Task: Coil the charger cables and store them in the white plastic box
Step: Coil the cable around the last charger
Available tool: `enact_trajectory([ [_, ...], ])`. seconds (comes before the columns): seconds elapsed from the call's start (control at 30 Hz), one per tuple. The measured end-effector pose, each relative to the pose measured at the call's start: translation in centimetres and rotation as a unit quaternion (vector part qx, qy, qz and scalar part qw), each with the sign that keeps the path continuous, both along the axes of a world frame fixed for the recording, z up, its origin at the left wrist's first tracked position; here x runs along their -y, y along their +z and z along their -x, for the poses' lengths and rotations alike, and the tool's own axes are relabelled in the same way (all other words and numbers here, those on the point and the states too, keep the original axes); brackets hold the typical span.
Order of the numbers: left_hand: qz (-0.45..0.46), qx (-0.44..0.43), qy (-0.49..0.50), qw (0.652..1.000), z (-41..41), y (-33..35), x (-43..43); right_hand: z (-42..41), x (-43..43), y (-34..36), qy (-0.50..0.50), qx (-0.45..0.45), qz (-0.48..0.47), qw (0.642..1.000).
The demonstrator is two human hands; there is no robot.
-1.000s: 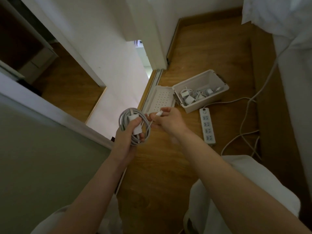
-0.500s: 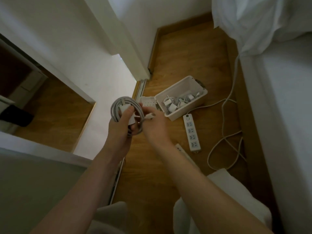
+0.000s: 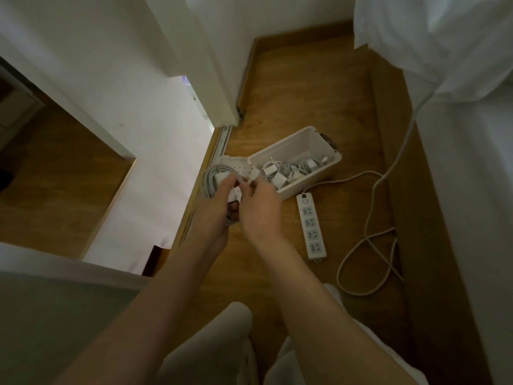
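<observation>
My left hand (image 3: 215,215) grips a coiled grey-white charger cable (image 3: 208,180) together with its white adapter block. My right hand (image 3: 259,209) is close against it and pinches the free end of the same cable, with the white plug just above its fingers. Both hands hover over the wooden floor, left of the white plastic box (image 3: 311,177). The box stands open on the floor and holds several coiled chargers and adapters (image 3: 280,172). Its perforated white lid (image 3: 240,168) lies flat beside it, partly hidden by my hands.
A white power strip (image 3: 311,227) lies on the floor right of my hands, its cord (image 3: 369,226) looping toward the bed (image 3: 472,162) on the right. A sliding door track and white wall run along the left. My knees are at the bottom.
My right hand has moved in against my left hand and the coil, bringing the cable end with it. The camera view has tilted down and both hands now sit nearer the box.
</observation>
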State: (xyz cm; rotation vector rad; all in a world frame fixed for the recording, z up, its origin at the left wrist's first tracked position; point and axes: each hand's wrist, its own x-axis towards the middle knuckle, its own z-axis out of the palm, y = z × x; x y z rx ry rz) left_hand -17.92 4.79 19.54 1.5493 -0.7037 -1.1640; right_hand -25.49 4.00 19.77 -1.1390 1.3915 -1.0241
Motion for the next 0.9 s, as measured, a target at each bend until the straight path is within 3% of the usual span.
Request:
enact_trajectory([
  [0.13,-0.026,-0.062,-0.011,0.998,-1.6,-1.4,1.9,-0.8,2.8,-1.7,0.003,-0.028,-0.033,0.999],
  [0.3,-0.025,-0.045,-0.046,0.998,-2.7,-4.2,3.4,-0.9,5.3,-5.3,-0.036,0.109,-0.158,0.981],
  [0.37,-0.039,-0.028,-0.057,0.997,-2.3,-6.0,3.9,-0.4,5.3,-7.0,-0.036,0.038,-0.087,0.995],
  [0.47,-0.075,-0.011,-0.032,0.997,-2.0,-9.0,5.1,0.1,5.3,-10.0,0.048,-0.057,0.001,0.997],
  [0.6,-0.153,-0.044,0.02,0.987,-2.0,-13.7,7.1,0.4,6.5,-13.9,0.168,-0.011,-0.068,0.983],
  [0.73,-0.181,-0.051,-0.018,0.982,-1.7,-17.8,9.0,1.1,8.6,-18.2,0.15,0.02,-0.161,0.975],
  [0.8,-0.172,-0.049,-0.051,0.983,-1.4,-19.6,10.2,1.6,10.2,-20.1,0.14,-0.022,-0.154,0.978],
  [0.9,-0.167,0.022,-0.093,0.981,-0.7,-22.1,12.2,2.1,12.7,-22.4,0.145,-0.146,-0.122,0.971],
])
